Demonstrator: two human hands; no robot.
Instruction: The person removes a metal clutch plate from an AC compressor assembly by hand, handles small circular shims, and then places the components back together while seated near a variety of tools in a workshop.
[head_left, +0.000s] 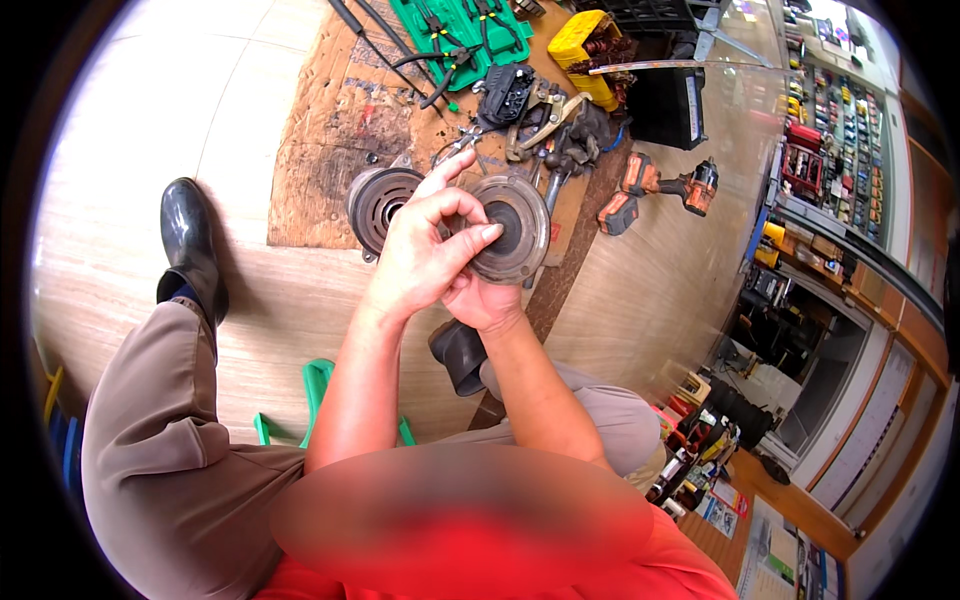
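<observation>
1. Dial centred on the hands, 12 o'clock taken as away from the body. The hands are brought together at a round metal disc [538, 228]. Its near rim is gripped by the right hand [484, 300] from beneath, those fingers being hidden; the left hand [412, 240] is laid over its 9 o'clock side, thumb across the dark centre. Whether it is pinched by the left cannot be told.
2. No long axis is offered by the disc; its broad face is turned up toward the head.
3. A ribbed metal housing [370, 205] is noted at 9 to 10 o'clock, the left hand being nearer. It is partly covered in view by that hand; contact cannot be judged.
4. The housing is borne by a worn wooden board [315, 155], laid on a pale floor [120, 130].
5. On the board, a black block [507, 92] is seen at 12 to 1 o'clock. Farther out at 12, pliers are held in a green tool case [515, 42].
6. At 1 o'clock a yellow bin [568, 42] is found; near 2 to 3, an orange-and-black power tool [640, 178] is placed on the floor.
7. A dark boot [188, 230] is planted at 9 o'clock. Stocked shelving [840, 150] is sighted far off, between 2 and 3.
</observation>
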